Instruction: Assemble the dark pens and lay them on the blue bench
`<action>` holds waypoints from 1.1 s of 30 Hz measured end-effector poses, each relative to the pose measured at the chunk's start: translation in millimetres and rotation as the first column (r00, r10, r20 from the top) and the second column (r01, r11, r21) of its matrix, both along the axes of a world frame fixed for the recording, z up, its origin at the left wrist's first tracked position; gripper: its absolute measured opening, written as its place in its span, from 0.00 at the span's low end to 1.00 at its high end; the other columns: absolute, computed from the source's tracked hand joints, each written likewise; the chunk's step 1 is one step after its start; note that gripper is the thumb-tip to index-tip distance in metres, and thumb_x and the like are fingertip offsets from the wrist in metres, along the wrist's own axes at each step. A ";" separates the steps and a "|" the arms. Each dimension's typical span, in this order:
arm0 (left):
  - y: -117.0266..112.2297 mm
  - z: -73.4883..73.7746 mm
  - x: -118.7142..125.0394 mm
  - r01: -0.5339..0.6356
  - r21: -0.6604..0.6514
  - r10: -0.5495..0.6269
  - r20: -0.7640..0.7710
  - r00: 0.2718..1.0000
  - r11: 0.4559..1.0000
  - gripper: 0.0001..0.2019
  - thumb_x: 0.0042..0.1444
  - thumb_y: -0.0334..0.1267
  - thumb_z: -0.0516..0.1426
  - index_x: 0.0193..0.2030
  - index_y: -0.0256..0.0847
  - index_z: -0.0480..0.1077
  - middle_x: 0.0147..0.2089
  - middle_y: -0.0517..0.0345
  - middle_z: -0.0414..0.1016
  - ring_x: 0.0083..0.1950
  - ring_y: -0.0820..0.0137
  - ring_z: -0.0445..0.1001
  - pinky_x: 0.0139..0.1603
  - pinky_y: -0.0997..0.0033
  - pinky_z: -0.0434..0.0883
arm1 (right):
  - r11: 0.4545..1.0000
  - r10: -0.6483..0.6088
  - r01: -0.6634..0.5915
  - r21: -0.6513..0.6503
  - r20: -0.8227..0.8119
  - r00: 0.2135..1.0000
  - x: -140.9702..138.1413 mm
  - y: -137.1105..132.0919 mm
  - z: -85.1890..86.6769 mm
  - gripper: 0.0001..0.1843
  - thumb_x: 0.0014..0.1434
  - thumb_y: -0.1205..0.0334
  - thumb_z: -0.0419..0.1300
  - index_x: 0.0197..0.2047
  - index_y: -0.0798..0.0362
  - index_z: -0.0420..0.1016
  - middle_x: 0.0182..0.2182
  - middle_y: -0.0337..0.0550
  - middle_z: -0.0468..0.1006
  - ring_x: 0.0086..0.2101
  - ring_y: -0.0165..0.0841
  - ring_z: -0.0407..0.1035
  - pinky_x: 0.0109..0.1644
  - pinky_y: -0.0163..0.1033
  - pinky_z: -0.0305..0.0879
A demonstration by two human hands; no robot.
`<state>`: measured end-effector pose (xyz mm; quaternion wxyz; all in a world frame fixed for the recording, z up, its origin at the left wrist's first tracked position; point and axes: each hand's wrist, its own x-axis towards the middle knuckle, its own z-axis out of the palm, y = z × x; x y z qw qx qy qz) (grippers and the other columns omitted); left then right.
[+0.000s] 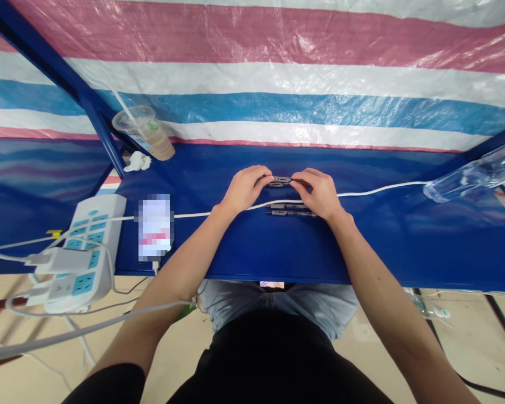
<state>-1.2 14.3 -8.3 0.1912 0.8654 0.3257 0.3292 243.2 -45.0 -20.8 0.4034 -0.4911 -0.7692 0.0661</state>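
My left hand (248,188) is closed in a pinch at the left end of a dark pen (283,179) with a grey clip. At the pen's other end, my right hand (320,192) grips it between thumb and fingers. A similar pen (279,184) lies right beside it, partly hidden by my fingers. On the near side of a white cable (286,201), two more dark pens (292,213) rest side by side on the blue table (278,247), their right ends close under my right hand.
The cable crosses the table beneath both wrists. To the left are a phone (154,227), a power strip (84,252) with plugs, crumpled tissue (138,161) and a drink cup (147,134) with a straw. A clear plastic bottle (467,177) lies at right. Striped sheeting (278,78) hangs behind.
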 end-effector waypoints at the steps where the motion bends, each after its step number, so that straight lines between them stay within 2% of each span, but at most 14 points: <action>1: -0.2 0.0 0.0 0.001 -0.004 -0.001 0.007 1.000 1.000 0.09 0.75 0.43 0.55 0.45 0.43 0.74 0.43 0.57 0.81 0.43 0.66 0.78 0.48 0.67 0.70 | 1.000 -0.001 0.001 0.001 -0.003 1.000 -0.1 -0.1 0.4 0.13 0.74 0.54 0.59 0.45 0.50 0.83 0.35 0.44 0.80 0.32 0.36 0.70 0.39 0.43 0.67; 4: -0.4 -1.6 0.1 -0.005 -0.020 0.006 0.042 0.999 1.000 0.06 0.72 0.41 0.60 0.51 0.45 0.72 0.44 0.59 0.80 0.42 0.68 0.78 0.47 0.69 0.71 | 1.000 0.003 -0.002 0.009 -0.012 1.000 -0.3 -0.3 1.1 0.13 0.74 0.54 0.59 0.45 0.50 0.83 0.34 0.44 0.79 0.31 0.36 0.70 0.38 0.42 0.67; 8: -0.8 -1.6 0.2 -0.002 -0.025 0.002 0.013 1.000 1.000 0.02 0.72 0.38 0.58 0.47 0.44 0.71 0.42 0.60 0.79 0.41 0.68 0.77 0.46 0.69 0.70 | 1.000 0.004 -0.004 0.010 -0.008 1.000 -0.3 -0.3 0.8 0.12 0.74 0.55 0.59 0.45 0.50 0.83 0.35 0.44 0.80 0.32 0.36 0.70 0.39 0.43 0.67; 11: -1.7 0.3 0.6 -0.005 -0.026 0.005 -0.016 1.000 1.000 0.08 0.75 0.41 0.54 0.45 0.43 0.72 0.42 0.58 0.79 0.41 0.67 0.76 0.46 0.67 0.70 | 1.000 0.013 -0.013 0.004 -0.003 1.000 0.1 0.0 0.2 0.12 0.74 0.55 0.59 0.45 0.50 0.83 0.36 0.44 0.80 0.32 0.36 0.71 0.40 0.43 0.67; 16: -2.5 0.7 1.8 0.003 -0.051 -0.003 0.013 1.000 0.999 0.08 0.73 0.44 0.57 0.52 0.44 0.71 0.46 0.57 0.80 0.42 0.67 0.77 0.48 0.67 0.71 | 1.000 0.010 -0.010 -0.001 0.003 1.000 -0.1 -0.1 0.3 0.12 0.74 0.54 0.59 0.46 0.49 0.83 0.35 0.45 0.79 0.32 0.37 0.70 0.39 0.43 0.67; 18: -2.6 1.1 2.1 0.006 -0.038 -0.006 -0.007 1.000 0.999 0.07 0.73 0.44 0.56 0.48 0.44 0.71 0.44 0.57 0.79 0.42 0.67 0.76 0.47 0.67 0.71 | 1.000 0.015 -0.015 -0.003 0.006 1.000 -0.7 -0.4 0.4 0.12 0.74 0.55 0.59 0.45 0.49 0.83 0.35 0.45 0.80 0.32 0.37 0.71 0.39 0.43 0.67; 20: -2.8 2.2 2.2 0.007 -0.029 -0.008 -0.035 0.999 1.000 0.11 0.75 0.44 0.52 0.44 0.43 0.71 0.43 0.56 0.79 0.42 0.65 0.76 0.47 0.66 0.70 | 1.000 0.023 -0.023 -0.008 0.003 1.000 -1.3 -0.7 0.4 0.13 0.74 0.55 0.59 0.45 0.49 0.83 0.36 0.45 0.80 0.32 0.37 0.71 0.40 0.43 0.68; 22: -3.2 3.3 2.2 0.002 -0.036 -0.004 -0.049 0.999 0.999 0.14 0.77 0.46 0.50 0.44 0.43 0.72 0.43 0.55 0.79 0.43 0.65 0.77 0.48 0.65 0.70 | 1.000 0.025 -0.025 -0.012 -0.002 1.000 -1.6 -0.8 0.3 0.13 0.74 0.54 0.59 0.46 0.49 0.83 0.37 0.46 0.81 0.32 0.37 0.71 0.40 0.43 0.68; 27: -3.2 3.4 2.7 -0.005 -0.021 0.003 -0.056 0.998 1.000 0.10 0.72 0.47 0.58 0.49 0.44 0.72 0.44 0.58 0.81 0.43 0.65 0.78 0.50 0.65 0.71 | 1.000 0.024 -0.024 0.001 0.001 1.000 -2.0 -1.0 0.3 0.12 0.74 0.55 0.59 0.45 0.50 0.83 0.35 0.45 0.80 0.32 0.37 0.71 0.39 0.43 0.68; 30: -2.8 3.1 2.9 0.013 0.005 -0.013 -0.085 0.996 1.000 0.12 0.75 0.46 0.54 0.45 0.43 0.73 0.44 0.56 0.81 0.46 0.64 0.79 0.52 0.63 0.70 | 0.999 0.033 -0.033 0.006 -0.003 0.999 -2.8 -1.4 0.3 0.12 0.74 0.56 0.59 0.45 0.50 0.83 0.37 0.45 0.81 0.32 0.37 0.72 0.40 0.43 0.68; 33: -3.0 3.8 2.9 0.006 -0.023 -0.008 -0.079 0.997 1.000 0.13 0.75 0.48 0.54 0.48 0.44 0.74 0.47 0.55 0.82 0.47 0.63 0.79 0.52 0.63 0.71 | 0.999 0.035 -0.035 0.003 -0.006 0.999 -3.3 -1.6 0.2 0.12 0.74 0.56 0.59 0.46 0.50 0.83 0.37 0.45 0.82 0.33 0.37 0.72 0.40 0.43 0.68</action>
